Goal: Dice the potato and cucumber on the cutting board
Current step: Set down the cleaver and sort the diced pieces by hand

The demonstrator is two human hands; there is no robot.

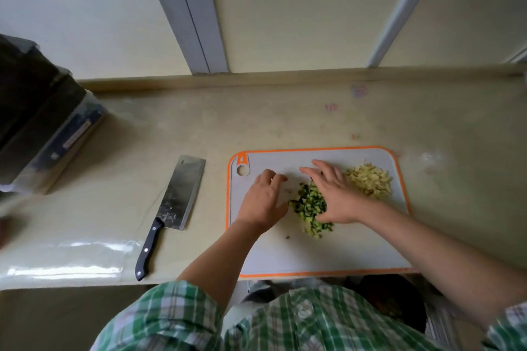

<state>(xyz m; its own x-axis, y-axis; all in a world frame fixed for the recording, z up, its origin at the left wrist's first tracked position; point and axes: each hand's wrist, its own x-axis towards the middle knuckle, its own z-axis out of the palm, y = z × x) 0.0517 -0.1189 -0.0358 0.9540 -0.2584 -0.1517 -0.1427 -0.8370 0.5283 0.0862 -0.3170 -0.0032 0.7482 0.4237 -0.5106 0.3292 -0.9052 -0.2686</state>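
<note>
The person stands at a pale table [256,122] with a grey, orange-rimmed cutting board [328,253] lying flat near its front edge. Both vegetables are already in small pieces on the board: the diced cucumber [309,205] sits in a green heap around the middle, and the diced potato [369,181] makes a separate yellowish heap toward the far right corner, just beside the cucumber but not mixed with it. The left hand [263,199] rests on the board against the left side of the cucumber heap, its fingers loosely bent and gripping nothing I can make out. The right hand [335,196] lies over the right side of the same heap, fingers straight and spread, holding nothing. So the two hands flank the cucumber, one on each side. A cleaver [178,196] with a black handle lies flat on the table to the left of the board, untouched. A dark box [37,122] stands at the far left.
</note>
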